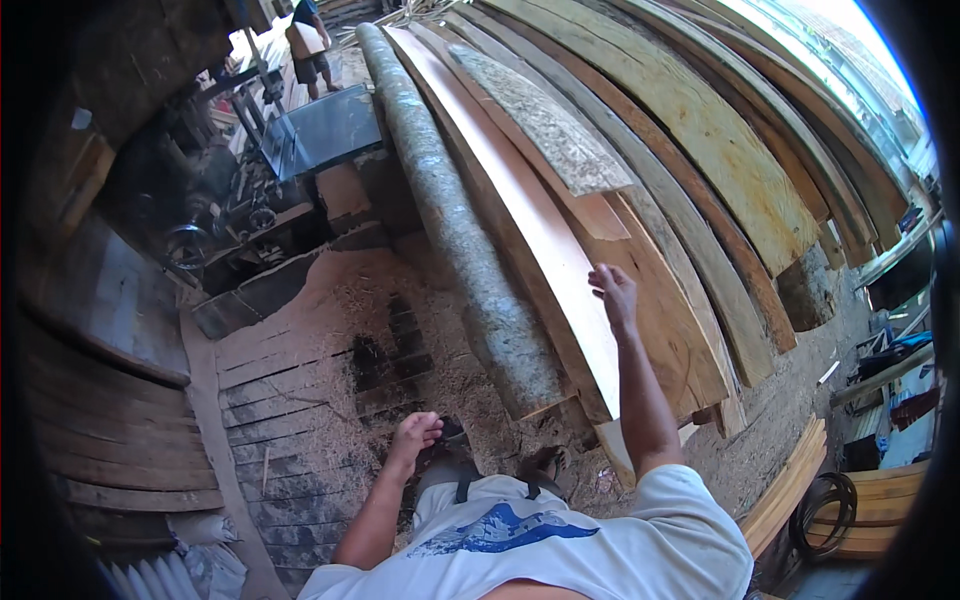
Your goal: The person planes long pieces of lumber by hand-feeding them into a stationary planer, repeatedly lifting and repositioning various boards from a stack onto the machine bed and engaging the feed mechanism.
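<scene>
My right hand (614, 290) reaches out over a long, pale sawn board (530, 195) that lies lengthwise on a stack of timber. Its fingers are bent but apart, and I see nothing held in them; whether they touch the board I cannot tell. Left of that board lies a round log (447, 210) with grey, mottled bark. A bark-covered slab (540, 115) rests on the boards just to the right. Close to my body, above the sawdust, hangs my left hand (415, 440), its fingers curled together with nothing visible in them.
A machine with a flat metal table (322, 130) and a handwheel (187, 246) stands at the far left. Sawdust (345, 290) covers part of the slatted floor. Another person (310, 45) stands at the back. A coiled black cable (825, 512) sits by planks at the lower right.
</scene>
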Motion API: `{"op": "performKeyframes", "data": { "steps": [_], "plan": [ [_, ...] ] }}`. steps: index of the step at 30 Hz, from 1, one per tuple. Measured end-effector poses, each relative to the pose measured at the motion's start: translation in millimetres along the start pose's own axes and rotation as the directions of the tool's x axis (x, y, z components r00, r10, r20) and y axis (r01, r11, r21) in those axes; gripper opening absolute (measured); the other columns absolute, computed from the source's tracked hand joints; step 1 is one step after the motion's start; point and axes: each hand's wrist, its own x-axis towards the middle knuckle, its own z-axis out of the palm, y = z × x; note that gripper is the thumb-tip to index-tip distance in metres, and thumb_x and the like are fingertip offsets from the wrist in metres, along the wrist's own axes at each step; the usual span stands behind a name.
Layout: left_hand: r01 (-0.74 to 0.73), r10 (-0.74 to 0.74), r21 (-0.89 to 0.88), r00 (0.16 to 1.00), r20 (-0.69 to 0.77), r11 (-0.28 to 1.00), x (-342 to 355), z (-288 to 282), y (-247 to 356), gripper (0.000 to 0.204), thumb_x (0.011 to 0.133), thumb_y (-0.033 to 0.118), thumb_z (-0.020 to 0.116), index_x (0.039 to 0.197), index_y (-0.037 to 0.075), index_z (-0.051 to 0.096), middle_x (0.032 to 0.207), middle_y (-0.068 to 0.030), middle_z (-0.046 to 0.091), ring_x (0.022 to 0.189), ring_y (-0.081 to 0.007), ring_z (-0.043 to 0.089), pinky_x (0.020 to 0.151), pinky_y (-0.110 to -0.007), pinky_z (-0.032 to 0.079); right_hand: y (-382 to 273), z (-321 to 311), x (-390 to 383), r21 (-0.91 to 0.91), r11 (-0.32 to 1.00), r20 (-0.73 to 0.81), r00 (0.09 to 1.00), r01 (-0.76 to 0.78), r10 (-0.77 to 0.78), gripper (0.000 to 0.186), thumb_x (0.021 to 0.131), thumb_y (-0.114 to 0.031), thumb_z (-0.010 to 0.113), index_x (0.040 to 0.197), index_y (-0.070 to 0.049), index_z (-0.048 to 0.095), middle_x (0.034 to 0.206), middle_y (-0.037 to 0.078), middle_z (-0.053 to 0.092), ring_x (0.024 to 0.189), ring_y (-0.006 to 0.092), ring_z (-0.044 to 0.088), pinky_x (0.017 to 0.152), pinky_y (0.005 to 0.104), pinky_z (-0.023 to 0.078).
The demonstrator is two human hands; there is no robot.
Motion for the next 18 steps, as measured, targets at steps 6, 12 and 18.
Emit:
{"op": "performKeyframes", "data": {
  "steps": [6, 12, 18],
  "plan": [
    [0.068, -0.175, -0.261, 0.895, -0.411, 0.963, -48, -162, -29, 0.03, 0.09, 0.043, 0.06, 0.096, 0.014, 0.059, 0.088, 0.0005, 0.064, 0.078, -0.0106, 0.06, 0.07, -0.027, 0.046, 76, 98, -117, -0.702, 0.695, 0.094, 0.988, 0.152, -0.12, 0.041, 0.084, -0.031, 0.066, 0.113, -0.002, 0.065, 0.129, 0.02, 0.056, 0.123, 0.0345, 0.051, 0.104, 0.0398, 0.039],
    [-0.074, -0.056, -0.254, 0.882, -0.468, 0.964, -39, -210, 1, 0.03, 0.09, 0.04, 0.062, 0.1, 0.012, 0.059, 0.092, -0.0008, 0.064, 0.08, -0.011, 0.06, 0.07, -0.026, 0.046, 109, 106, -140, -0.669, 0.741, 0.011, 0.997, 0.066, -0.079, 0.033, 0.085, -0.025, 0.065, 0.107, 0.0, 0.068, 0.13, 0.023, 0.055, 0.12, 0.0337, 0.054, 0.101, 0.0378, 0.043],
    [-0.029, 0.001, -0.116, 0.971, -0.238, 0.993, -4, -171, 26, 0.031, 0.09, 0.036, 0.064, 0.104, 0.009, 0.06, 0.089, -0.0009, 0.064, 0.077, -0.0091, 0.059, 0.067, -0.023, 0.046, 106, 115, -146, -0.753, 0.658, -0.029, 0.999, 0.008, -0.044, 0.038, 0.086, -0.029, 0.063, 0.11, 0.0, 0.067, 0.131, 0.024, 0.054, 0.124, 0.0351, 0.051, 0.105, 0.0374, 0.039]
  ]
}}
